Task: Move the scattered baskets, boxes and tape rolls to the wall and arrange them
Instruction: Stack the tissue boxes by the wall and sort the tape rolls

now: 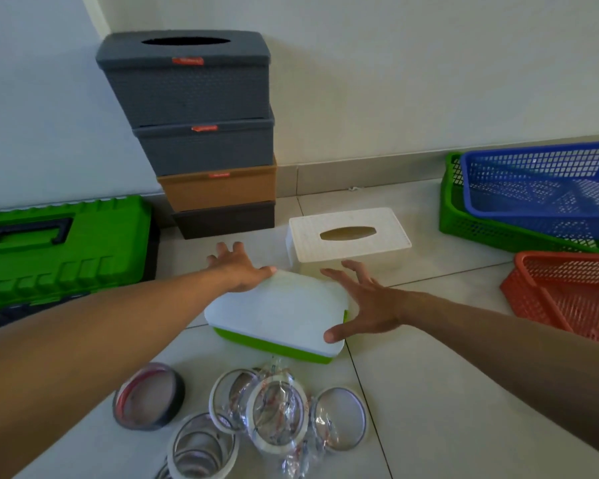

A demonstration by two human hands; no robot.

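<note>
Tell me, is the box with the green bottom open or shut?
Shut: the green-bottomed box has its white lid sitting flat over the base.

Two bare forearms in shot, one from each lower corner, long and lean under the wide lens. No sleeves anywhere up to the frame edge. No watch, no bracelet, no gloves. Left hand (237, 267) bare too, no rings on the fingers that show, nails short as far as the blur allows. Right hand (367, 302) the same: plain, unadorned, knuckles and tendons standing out along the back, thumbnail short and clean. Fine hair along the right forearm, faint on the left. No marks, plasters or tattoos on either limb. Nothing more of the body in frame.
</note>
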